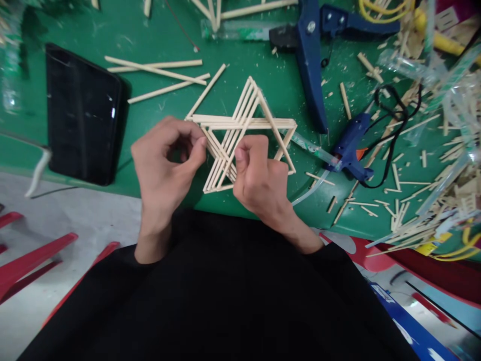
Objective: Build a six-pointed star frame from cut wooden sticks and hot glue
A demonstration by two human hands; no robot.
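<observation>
A star-shaped frame of pale wooden sticks [240,123] lies on the green tabletop in front of me, its overlapping triangles built from stacked sticks. My left hand [167,158] is closed in a pinch, thumb and forefinger at the star's left corner. The fingers of my right hand [261,175] are curled over the lower middle of the star, hiding part of it; the thumb presses against the sticks. One loose stick [206,91] slants upward from near the left corner. A blue glue gun [351,143] with a black cord lies right of the star.
A dark tablet-like device [84,115] lies at left, with loose sticks [161,75] beside it. Behind the star is a large dark blue hand tool [313,75]. Stick offcuts [402,210], clear plastic wrappers [428,70] and yellow loops [387,12] clutter the right side.
</observation>
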